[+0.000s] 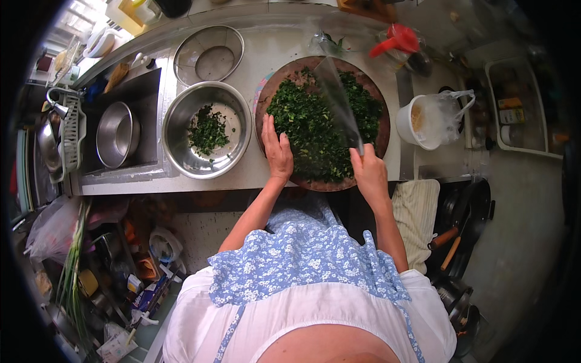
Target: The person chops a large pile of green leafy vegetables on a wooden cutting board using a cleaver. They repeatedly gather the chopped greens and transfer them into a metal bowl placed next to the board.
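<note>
My right hand [370, 174] grips the handle of a broad-bladed kitchen knife [338, 102], whose blade is blurred above the greens. Chopped leafy greens [308, 131] cover most of a round wooden chopping board [383, 136]. My left hand [278, 152] rests flat with fingers extended against the board's left edge, beside the greens, holding nothing. Left of the board stands a steel bowl [170, 149] with a small heap of chopped greens [209, 129] inside.
A mesh strainer [181, 50] lies behind the bowl. In the sink [147, 159] at left is another metal bowl [115, 136]. Right of the board stand a white tub [411, 120] with a plastic bag and a red-topped container [401, 38]. A cloth [415, 218] hangs at the counter's front.
</note>
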Available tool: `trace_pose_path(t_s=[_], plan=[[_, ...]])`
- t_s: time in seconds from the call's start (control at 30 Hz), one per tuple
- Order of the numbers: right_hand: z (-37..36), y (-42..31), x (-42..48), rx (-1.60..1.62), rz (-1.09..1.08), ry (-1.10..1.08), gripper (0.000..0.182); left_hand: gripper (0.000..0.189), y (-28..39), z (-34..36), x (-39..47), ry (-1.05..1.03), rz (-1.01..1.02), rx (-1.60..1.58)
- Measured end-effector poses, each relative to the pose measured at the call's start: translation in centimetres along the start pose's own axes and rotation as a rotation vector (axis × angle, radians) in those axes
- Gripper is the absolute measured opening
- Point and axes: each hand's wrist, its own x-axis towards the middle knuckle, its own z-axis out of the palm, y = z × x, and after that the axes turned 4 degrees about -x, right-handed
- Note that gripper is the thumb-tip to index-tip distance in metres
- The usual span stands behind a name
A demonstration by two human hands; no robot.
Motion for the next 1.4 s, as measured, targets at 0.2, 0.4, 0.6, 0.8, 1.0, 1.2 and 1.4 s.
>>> trace_pose_path(t_s=[0.2, 0.4, 0.6, 0.8, 1.0, 1.2, 1.4], plan=[[4.3, 4.2, 0.8, -0.139, -0.03, -0.046, 0.028, 0.053, 0.0, 0.2, -0.3, 0.005, 0.022, 0.008], [-1.8, 4.4, 1.1, 0.263, 0.107, -0.03, 0.028, 0.055, -0.1, 0.4, -0.2, -0.007, 0.097, 0.06], [-3.2, 5.8, 0.7, 0.362, 0.175, 0.022, 0.027, 0.061, 3.7, 1.0, -1.6, -0.254, 0.458, 0.301], [-2.5, 7.0, 0.0, 0.309, 0.151, 0.084, 0.025, 0.045, 4.8, 6.1, -4.6, -0.775, 1.23, 0.552], [-2.7, 8.3, -0.9, 0.339, 0.217, 0.13, 0.028, 0.046, 4.9, 7.5, -1.1, -0.774, 1.476, 0.759], [-2.9, 7.8, -1.8, 0.44, 0.304, 0.096, 0.031, 0.029, 5.2, 7.9, 2.5, -0.488, 1.337, 0.971], [-2.3, 6.9, -2.5, 0.452, 0.289, 0.107, 0.029, 0.033, 3.2, 8.8, 4.9, -0.405, 0.637, 0.744]])
